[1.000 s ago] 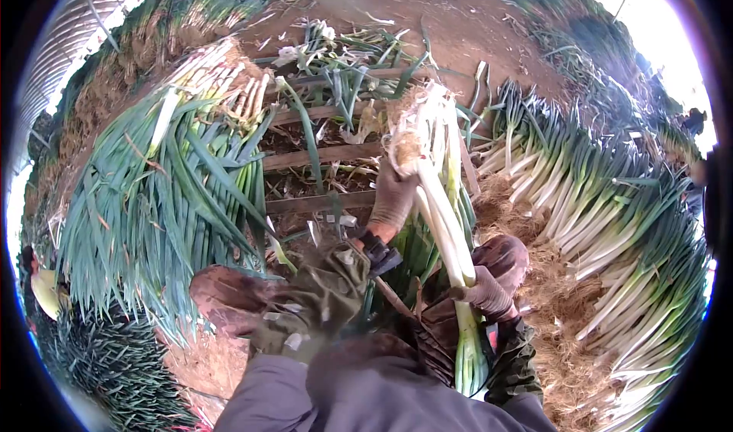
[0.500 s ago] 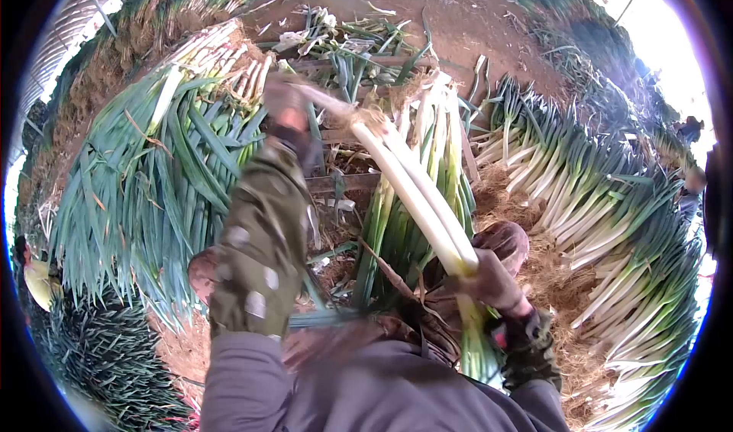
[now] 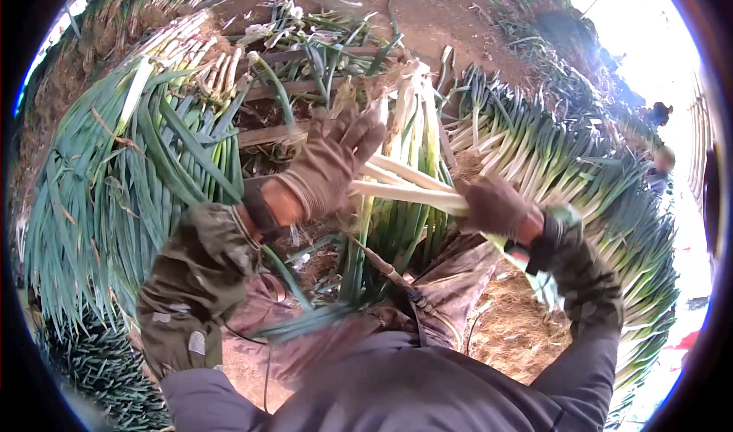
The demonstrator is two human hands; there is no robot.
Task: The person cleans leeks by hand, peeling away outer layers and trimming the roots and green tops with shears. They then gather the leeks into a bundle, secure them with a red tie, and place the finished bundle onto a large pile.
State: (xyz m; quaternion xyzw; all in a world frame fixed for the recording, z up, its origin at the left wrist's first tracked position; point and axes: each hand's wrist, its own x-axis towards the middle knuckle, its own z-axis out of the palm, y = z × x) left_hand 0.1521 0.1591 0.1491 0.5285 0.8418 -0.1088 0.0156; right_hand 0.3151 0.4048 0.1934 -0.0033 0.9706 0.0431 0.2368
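My right hand, in a brown glove, is closed round a few leeks. Their white stems point left across the view, and their green tops trail below the hand. My left hand, gloved too, is raised with the fingers spread, close by the root ends of these stems, which it partly hides. Just beyond, a pile of white-stemmed leeks lies with the roots pointing away from me. Over my lap a thin tan rod with a hose-like tail slants down to the right.
A big heap of leeks covers the left side. Long rows of leeks curve along the right. Wooden slats and loose leaf scraps lie ahead on the soil. Another person is at the far right.
My left hand has come back toward me from the far left and opened. The leeks in my right hand have swung flatter, and that hand has risen slightly. My view has turned a little.
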